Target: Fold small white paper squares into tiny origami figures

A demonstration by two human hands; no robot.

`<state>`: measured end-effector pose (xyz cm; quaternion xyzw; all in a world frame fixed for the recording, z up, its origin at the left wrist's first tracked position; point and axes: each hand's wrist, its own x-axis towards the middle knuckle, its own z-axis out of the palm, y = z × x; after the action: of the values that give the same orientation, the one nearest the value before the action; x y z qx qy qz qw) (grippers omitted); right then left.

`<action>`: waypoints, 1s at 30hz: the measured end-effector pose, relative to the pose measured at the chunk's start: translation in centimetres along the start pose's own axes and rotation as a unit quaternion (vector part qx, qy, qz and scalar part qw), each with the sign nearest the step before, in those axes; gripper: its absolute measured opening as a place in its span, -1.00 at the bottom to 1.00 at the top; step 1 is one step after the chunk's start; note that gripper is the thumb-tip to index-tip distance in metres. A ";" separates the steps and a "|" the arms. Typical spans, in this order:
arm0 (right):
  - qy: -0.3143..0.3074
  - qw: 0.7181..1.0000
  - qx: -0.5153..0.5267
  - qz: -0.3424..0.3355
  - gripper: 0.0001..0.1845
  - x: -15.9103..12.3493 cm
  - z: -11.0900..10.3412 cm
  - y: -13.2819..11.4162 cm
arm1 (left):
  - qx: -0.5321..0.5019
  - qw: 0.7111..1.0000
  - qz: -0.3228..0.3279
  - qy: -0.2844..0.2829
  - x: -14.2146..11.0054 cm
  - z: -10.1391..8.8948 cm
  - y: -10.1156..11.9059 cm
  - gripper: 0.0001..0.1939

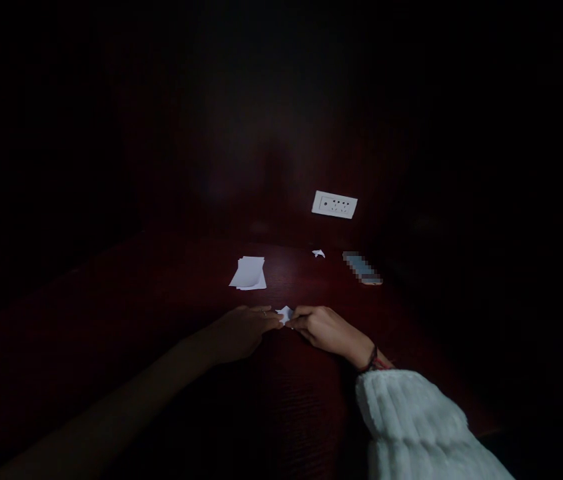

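Note:
A small folded piece of white paper [286, 313] lies on the dark red tabletop [186, 287] between my two hands. My left hand [244, 332], with a ring on one finger, presses its fingertips on the paper's left side. From the right, my right hand [325, 328] has its fingers closed on the paper's other edge. Parts of the paper are hidden under the fingertips. Beyond my hands, a short stack of white paper sheets [250, 273] rests slightly fanned.
A small folded white paper shape [318, 253] sits near the back of the table. To its right lies a phone [362, 269], its screen blurred out. A white wall socket [334, 205] is set in the dark panel behind. The surroundings are very dark.

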<state>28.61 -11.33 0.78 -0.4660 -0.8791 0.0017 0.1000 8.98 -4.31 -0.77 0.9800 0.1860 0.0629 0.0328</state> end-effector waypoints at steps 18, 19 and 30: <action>-0.016 0.999 0.026 0.014 -0.64 -0.1 -0.3 0.6 | -0.001 0.999 -0.039 -0.021 0.2 -1.7 1.9 -0.51; -0.015 0.999 0.031 0.013 -0.64 -0.2 -0.3 0.7 | -0.002 0.999 -0.043 -0.021 0.2 -1.9 1.9 -0.50; -0.015 0.997 0.078 -0.005 -0.67 -0.3 0.5 1.7 | 0.002 1.000 -0.026 0.005 0.1 0.2 0.3 -0.49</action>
<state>30.11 -10.53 0.06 -0.4518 -0.8802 0.0770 0.1230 9.19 -4.57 -0.89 0.9746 0.2118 0.0666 0.0310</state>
